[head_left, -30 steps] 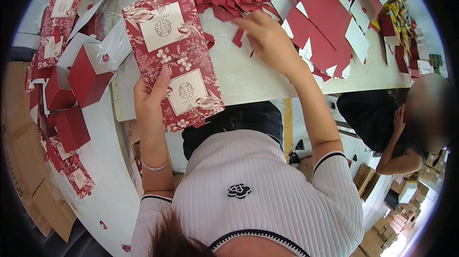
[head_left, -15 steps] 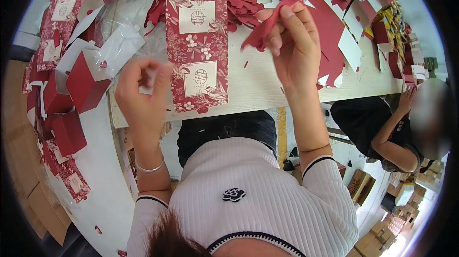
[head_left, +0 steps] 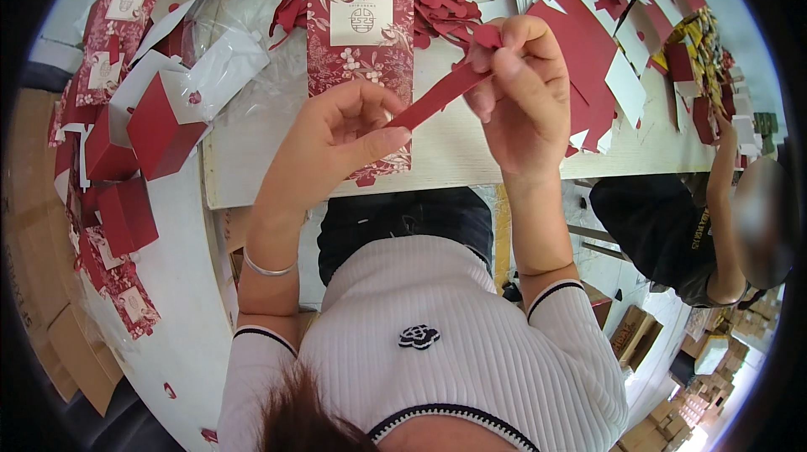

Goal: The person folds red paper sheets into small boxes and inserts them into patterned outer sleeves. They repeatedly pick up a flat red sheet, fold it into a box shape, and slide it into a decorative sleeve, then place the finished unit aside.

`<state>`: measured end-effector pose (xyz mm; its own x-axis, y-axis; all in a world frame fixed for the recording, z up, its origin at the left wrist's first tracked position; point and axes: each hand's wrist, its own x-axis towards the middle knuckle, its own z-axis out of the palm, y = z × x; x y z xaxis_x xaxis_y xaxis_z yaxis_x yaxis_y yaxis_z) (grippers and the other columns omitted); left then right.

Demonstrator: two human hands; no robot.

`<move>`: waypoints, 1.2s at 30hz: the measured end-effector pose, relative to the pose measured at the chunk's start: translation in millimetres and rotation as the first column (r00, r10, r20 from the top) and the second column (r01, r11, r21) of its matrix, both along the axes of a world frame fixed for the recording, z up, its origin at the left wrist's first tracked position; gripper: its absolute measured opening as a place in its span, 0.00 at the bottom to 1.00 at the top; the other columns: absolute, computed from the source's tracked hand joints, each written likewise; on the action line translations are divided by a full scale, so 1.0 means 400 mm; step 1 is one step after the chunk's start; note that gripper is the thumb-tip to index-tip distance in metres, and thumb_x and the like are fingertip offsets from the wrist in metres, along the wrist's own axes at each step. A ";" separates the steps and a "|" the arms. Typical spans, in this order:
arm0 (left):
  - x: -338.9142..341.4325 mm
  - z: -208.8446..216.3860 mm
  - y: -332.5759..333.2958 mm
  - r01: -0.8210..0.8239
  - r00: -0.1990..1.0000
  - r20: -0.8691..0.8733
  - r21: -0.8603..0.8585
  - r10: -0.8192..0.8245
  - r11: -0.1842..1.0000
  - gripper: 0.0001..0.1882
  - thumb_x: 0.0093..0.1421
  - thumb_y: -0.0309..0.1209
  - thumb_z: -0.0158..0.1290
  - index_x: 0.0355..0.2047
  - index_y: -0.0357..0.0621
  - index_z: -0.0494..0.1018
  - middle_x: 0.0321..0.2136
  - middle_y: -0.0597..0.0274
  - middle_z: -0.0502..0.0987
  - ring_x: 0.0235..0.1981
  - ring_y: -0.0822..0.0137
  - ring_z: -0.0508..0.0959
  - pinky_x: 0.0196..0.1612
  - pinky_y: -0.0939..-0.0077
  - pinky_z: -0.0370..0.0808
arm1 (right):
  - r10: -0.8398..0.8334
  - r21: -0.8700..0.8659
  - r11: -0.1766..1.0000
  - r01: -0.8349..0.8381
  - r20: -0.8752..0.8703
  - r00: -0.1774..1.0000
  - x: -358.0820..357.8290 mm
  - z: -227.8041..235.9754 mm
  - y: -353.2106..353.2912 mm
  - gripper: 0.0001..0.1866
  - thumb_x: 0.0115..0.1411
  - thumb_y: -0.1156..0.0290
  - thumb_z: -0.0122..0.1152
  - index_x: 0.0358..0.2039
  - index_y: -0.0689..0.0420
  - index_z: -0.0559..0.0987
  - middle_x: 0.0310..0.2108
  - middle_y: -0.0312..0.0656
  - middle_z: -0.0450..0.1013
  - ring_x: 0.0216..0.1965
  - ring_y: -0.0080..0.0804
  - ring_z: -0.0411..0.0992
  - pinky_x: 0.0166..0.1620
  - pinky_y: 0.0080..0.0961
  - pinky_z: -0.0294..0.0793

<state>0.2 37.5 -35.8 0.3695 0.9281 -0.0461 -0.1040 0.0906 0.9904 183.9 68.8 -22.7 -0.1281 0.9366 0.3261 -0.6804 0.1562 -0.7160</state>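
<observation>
A narrow red paper strip is stretched at a slant between my two hands. My left hand pinches its lower end between thumb and fingers. Its upper end is gripped by my right hand, held higher and farther right. Under the strip, a red floral printed card sleeve with pale square panels lies flat on the table; my left hand hides part of its lower half. Behind it spreads a heap of red paper strips.
Red folded boxes and clear plastic film crowd the left. Stacked red and white sheets lie right of my right hand. A co-worker sits at the right. The pale table's front edge runs before my waist.
My left hand has moved right and up and taken the strip's lower end. The strip, bunched in my right hand before, is now drawn out straight between both hands.
</observation>
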 end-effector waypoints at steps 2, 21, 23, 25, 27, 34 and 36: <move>-0.017 0.008 0.000 0.036 0.999 0.040 -0.074 -0.033 0.997 0.10 0.52 0.22 0.52 0.36 0.37 0.68 0.26 0.65 0.71 0.24 0.78 0.71 0.29 0.86 0.68 | 0.090 0.058 0.995 -0.086 -0.082 0.993 0.022 0.000 0.008 0.10 0.57 0.72 0.50 0.39 0.63 0.69 0.24 0.43 0.69 0.17 0.21 0.61 0.22 0.15 0.59; 0.044 0.046 0.019 -0.269 0.882 -0.254 0.420 0.397 0.867 0.06 0.50 0.18 0.50 0.29 0.34 0.73 0.24 0.62 0.76 0.24 0.78 0.74 0.26 0.86 0.72 | 0.153 0.336 0.937 -0.101 -0.131 0.979 0.062 0.021 0.032 0.11 0.55 0.82 0.48 0.40 0.60 0.65 0.25 0.42 0.68 0.24 0.27 0.69 0.34 0.31 0.72; 0.048 0.053 0.024 -0.258 0.930 -0.191 0.268 0.314 0.928 0.06 0.50 0.18 0.50 0.30 0.34 0.73 0.24 0.63 0.75 0.23 0.78 0.74 0.26 0.86 0.72 | -0.079 0.377 0.926 0.028 0.122 0.989 0.068 0.013 0.037 0.09 0.57 0.79 0.48 0.39 0.59 0.66 0.27 0.39 0.67 0.24 0.21 0.65 0.32 0.22 0.68; 0.056 0.055 0.031 -0.270 0.945 -0.122 0.229 0.303 0.935 0.06 0.50 0.18 0.50 0.31 0.33 0.73 0.24 0.63 0.75 0.23 0.78 0.73 0.25 0.87 0.72 | -0.501 0.492 0.834 0.251 0.482 0.719 0.053 0.005 0.019 0.08 0.55 0.81 0.50 0.37 0.60 0.69 0.29 0.40 0.68 0.25 0.21 0.66 0.32 0.19 0.69; 0.065 0.056 0.033 -0.248 0.961 -0.076 0.197 0.268 0.948 0.07 0.50 0.18 0.50 0.31 0.33 0.72 0.24 0.62 0.75 0.23 0.77 0.74 0.26 0.87 0.72 | -0.458 0.505 0.852 0.143 0.584 0.671 0.029 0.002 -0.008 0.10 0.56 0.82 0.46 0.39 0.62 0.68 0.33 0.39 0.68 0.29 0.21 0.66 0.34 0.15 0.67; 0.084 0.041 0.029 -0.225 0.974 0.040 0.198 0.222 0.954 0.08 0.52 0.19 0.51 0.34 0.31 0.72 0.28 0.58 0.76 0.28 0.73 0.76 0.32 0.83 0.75 | -0.290 0.485 0.873 -0.040 0.584 0.759 -0.002 -0.025 -0.013 0.23 0.55 0.88 0.38 0.52 0.59 0.57 0.30 0.37 0.56 0.30 0.23 0.57 0.34 0.16 0.62; 0.086 0.041 0.027 -0.219 0.974 0.094 0.178 0.205 0.959 0.09 0.52 0.19 0.51 0.35 0.30 0.72 0.28 0.57 0.76 0.29 0.72 0.77 0.33 0.82 0.75 | -0.273 0.474 0.880 -0.033 0.562 0.781 -0.007 -0.026 -0.015 0.24 0.54 0.88 0.38 0.53 0.59 0.56 0.31 0.38 0.56 0.30 0.23 0.57 0.34 0.16 0.62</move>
<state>34.8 48.3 -19.5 0.1592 0.9751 0.1543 -0.1743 -0.1261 0.9766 181.2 62.7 -33.3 -0.3348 0.7320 0.5934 -0.0895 0.6021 -0.7934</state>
